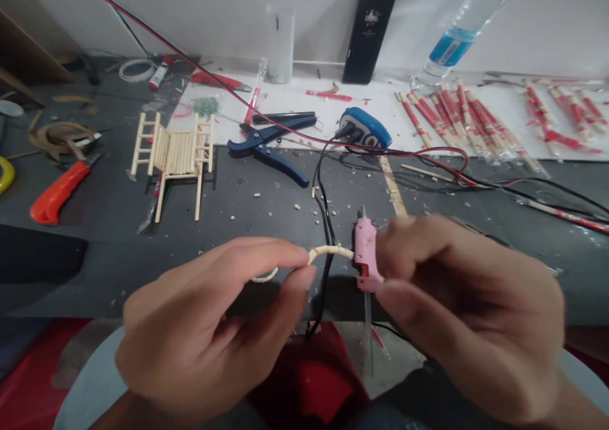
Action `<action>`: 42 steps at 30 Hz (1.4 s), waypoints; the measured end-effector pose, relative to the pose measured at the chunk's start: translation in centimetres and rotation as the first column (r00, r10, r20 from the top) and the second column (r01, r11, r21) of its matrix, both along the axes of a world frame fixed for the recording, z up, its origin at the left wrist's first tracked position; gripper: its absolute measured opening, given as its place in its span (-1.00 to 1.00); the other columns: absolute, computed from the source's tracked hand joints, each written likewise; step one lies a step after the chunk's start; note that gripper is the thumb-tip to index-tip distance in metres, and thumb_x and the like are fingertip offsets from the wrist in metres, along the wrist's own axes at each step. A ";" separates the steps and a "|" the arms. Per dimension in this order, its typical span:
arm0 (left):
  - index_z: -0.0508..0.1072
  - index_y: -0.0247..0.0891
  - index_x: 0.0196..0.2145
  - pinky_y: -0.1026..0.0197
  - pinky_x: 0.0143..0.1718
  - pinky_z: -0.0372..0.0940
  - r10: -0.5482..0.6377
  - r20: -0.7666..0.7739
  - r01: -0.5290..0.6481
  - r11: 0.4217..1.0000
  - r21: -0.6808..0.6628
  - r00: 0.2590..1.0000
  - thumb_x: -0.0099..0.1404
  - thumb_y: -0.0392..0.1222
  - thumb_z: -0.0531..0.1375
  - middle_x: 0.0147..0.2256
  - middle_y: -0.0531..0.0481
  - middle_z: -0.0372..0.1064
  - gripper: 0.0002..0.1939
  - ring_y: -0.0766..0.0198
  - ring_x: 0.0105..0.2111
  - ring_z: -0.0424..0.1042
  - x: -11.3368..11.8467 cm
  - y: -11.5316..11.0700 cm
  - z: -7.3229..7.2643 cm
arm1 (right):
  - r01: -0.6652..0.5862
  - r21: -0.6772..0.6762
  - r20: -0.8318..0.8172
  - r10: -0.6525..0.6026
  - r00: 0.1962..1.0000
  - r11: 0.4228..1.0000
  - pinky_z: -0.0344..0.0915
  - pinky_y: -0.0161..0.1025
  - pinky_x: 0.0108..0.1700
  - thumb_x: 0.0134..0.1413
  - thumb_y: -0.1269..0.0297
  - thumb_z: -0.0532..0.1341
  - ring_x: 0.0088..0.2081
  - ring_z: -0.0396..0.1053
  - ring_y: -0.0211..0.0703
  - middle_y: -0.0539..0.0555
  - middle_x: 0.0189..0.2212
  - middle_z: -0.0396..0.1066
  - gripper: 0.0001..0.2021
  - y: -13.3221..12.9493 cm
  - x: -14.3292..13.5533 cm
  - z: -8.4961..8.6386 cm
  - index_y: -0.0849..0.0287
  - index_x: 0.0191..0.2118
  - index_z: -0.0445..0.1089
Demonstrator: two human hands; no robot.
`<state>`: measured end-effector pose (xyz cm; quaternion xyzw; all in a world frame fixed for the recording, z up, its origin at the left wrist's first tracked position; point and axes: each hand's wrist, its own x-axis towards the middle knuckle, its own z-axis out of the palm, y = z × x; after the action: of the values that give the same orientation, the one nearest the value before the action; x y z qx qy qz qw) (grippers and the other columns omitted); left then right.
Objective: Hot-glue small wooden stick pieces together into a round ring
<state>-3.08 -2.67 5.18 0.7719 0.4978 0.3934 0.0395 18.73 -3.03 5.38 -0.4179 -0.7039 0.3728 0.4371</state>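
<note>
My left hand (219, 316) pinches a thin, pale curved strip (330, 250) between thumb and forefinger. The strip arcs right toward a pink glue gun (366, 252), and another part of it curls out behind the left fingers. My right hand (471, 309) is curled beside the glue gun, slightly blurred; whether its fingertips hold anything is hidden. The glue gun lies with its nozzle pointing away, and a clear glue stick hangs from its rear. Farther back on the left, a small chair made of pale sticks (178, 154) stands on the dark table (266, 211).
Blue cutters (273, 148) lie behind my hands, near a blue power socket (364, 129). An orange-handled knife (61, 192) is at left. Packs of sticks (466, 116), a bottle (451, 46) and a phone (370, 33) are at the back. Cables cross the table.
</note>
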 end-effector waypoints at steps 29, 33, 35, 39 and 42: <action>0.62 -0.05 -0.26 0.40 -0.46 0.51 -0.085 0.379 0.157 0.974 -0.163 0.921 0.29 -0.36 0.36 -0.38 0.24 0.66 -0.82 0.38 -0.46 0.63 0.9 0.0 -0.7 | 0.113 -0.146 -0.127 -0.132 0.983 0.983 0.44 -0.46 -0.44 0.14 0.51 0.37 -0.49 0.53 -0.34 -0.11 -0.50 0.60 -0.87 0.2 -2.8 0.3 0.11 -0.33 0.58; 0.61 -0.05 -0.30 0.48 -0.49 0.48 -0.074 0.459 0.199 0.953 -0.230 0.885 0.26 -0.40 0.37 -0.41 0.28 0.65 -0.80 0.43 -0.48 0.62 0.9 0.0 -0.3 | 0.087 -0.106 -0.135 -0.101 0.986 0.991 0.48 -0.45 -0.39 0.20 0.48 0.38 -0.48 0.53 -0.34 -0.10 -0.49 0.61 -0.89 0.1 -2.6 0.1 0.11 -0.29 0.59; 0.61 -0.03 -0.32 0.53 -0.44 0.48 -0.031 0.495 0.204 0.932 -0.301 0.868 0.25 -0.39 0.39 -0.39 0.31 0.64 -0.79 0.47 -0.46 0.62 0.9 -0.1 -0.2 | 0.085 -0.097 -0.116 -0.096 0.989 0.992 0.47 -0.48 -0.37 0.21 0.49 0.38 -0.48 0.53 -0.37 -0.12 -0.49 0.62 -0.88 0.0 -2.5 0.0 0.11 -0.28 0.59; 0.62 0.02 -0.34 0.56 -0.42 0.46 0.019 0.530 0.217 0.900 -0.379 0.848 0.24 -0.35 0.42 -0.39 0.36 0.65 -0.79 0.49 -0.45 0.61 0.8 -0.3 -0.1 | 0.079 -0.078 -0.083 -0.086 0.993 0.994 0.47 -0.53 -0.35 0.23 0.49 0.38 -0.47 0.53 -0.41 -0.14 -0.46 0.63 -0.88 -0.1 -2.4 0.1 0.11 -0.26 0.58; 0.63 0.05 -0.34 0.59 -0.45 0.45 0.027 0.538 0.226 0.888 -0.399 0.843 0.22 -0.35 0.44 -0.39 0.38 0.65 -0.77 0.50 -0.47 0.61 0.8 -0.2 -0.1 | 0.066 -0.084 -0.077 -0.073 0.994 0.994 0.45 -0.55 -0.38 0.25 0.49 0.37 -0.49 0.52 -0.43 -0.15 -0.49 0.61 -0.88 -0.1 -2.4 0.1 0.11 -0.27 0.58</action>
<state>-2.32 -2.87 5.11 0.6286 0.5022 0.4625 0.3726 16.29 -3.08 5.47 -0.4442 -0.6553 0.4019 0.4602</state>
